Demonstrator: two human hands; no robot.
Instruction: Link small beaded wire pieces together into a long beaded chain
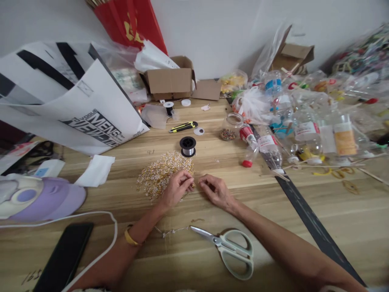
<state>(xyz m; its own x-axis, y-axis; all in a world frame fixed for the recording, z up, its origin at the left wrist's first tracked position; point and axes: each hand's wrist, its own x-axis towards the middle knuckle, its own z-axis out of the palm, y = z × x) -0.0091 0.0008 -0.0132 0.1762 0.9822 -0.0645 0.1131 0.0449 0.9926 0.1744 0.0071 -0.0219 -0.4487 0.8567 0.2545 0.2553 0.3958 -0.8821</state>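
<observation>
My left hand [178, 189] is closed in a pinch at the right edge of a heap of gold-and-clear jewellery chain [161, 172]. A small gold piece [193, 185] shows at its fingertips. Just to the right, my right hand [216, 191] has its thumb and fingers pressed together; whatever lies between them is too small to see. The two hands face each other with a narrow gap. Below them lie a length of chain with clear stones [173, 231], a short gold chain [197, 220] and scissors [226, 247] with pale handles. Behind the heap stands a spool of clear thread [188, 147].
A yellow-black utility knife [183, 127], a black thread spool [168, 108] and a jar of beads [230, 129] stand farther back. Plastic bottles [269, 150] crowd the right. A white paper bag [91, 105], purple cap [57, 196] and phone [65, 255] occupy the left.
</observation>
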